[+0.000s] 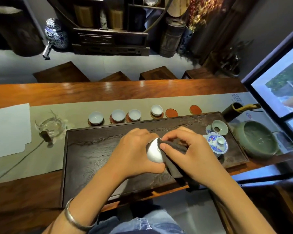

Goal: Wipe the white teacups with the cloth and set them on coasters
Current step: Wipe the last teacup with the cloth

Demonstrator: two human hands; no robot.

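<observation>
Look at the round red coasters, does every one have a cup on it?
No: two red coasters at the right end of the row are bare, while four white cups sit on others.

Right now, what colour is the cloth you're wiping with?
Dark grey, nearly charcoal. The cloth shows in the head view, against the white teacup.

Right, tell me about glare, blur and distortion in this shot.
Head view: wide-angle bending curves the table edge and tilts the shelves; glare streaks the polished wood there and the window is bright; the far jar and the room's corners are soft, while the cup, cloth, left hand and right hand are fairly sharp.
</observation>
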